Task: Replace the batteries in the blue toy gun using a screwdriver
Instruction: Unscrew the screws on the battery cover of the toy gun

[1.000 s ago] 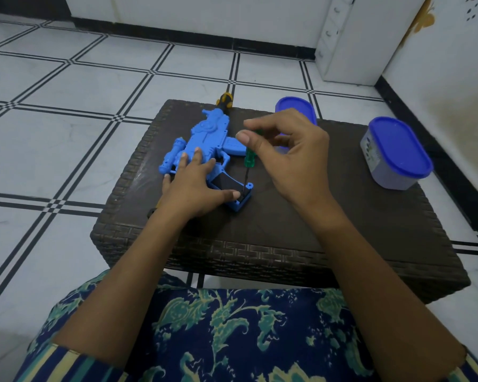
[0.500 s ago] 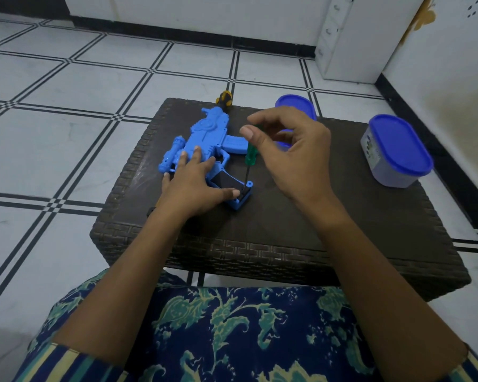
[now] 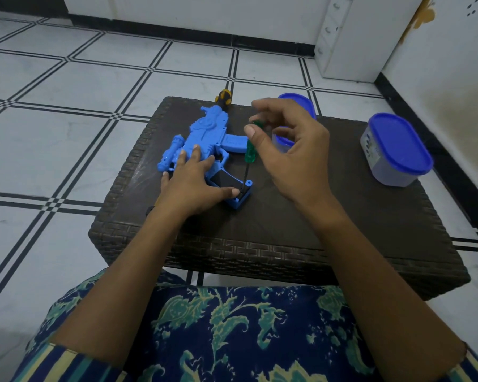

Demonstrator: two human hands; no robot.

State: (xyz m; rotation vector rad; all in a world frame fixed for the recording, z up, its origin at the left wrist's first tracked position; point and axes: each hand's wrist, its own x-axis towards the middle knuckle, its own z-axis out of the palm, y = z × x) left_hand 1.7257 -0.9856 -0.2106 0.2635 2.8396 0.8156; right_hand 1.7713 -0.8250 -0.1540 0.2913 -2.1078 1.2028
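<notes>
The blue toy gun lies flat on the left half of a dark woven table. My left hand presses palm-down on its grip, thumb beside the black battery cover at the grip's end. A green-handled screwdriver stands nearly upright with its tip on that cover near the blue end of the grip. My right hand pinches the top of the handle with thumb and fingertips.
A second screwdriver with a yellow-black handle pokes out behind the gun at the table's far edge. Two blue-lidded plastic containers stand on the table: one behind my right hand, one at the right. A white cabinet stands at the back right.
My right hand's fingers have shifted around the screwdriver's handle, which stays upright on the grip. The left hand and the gun have not moved.
</notes>
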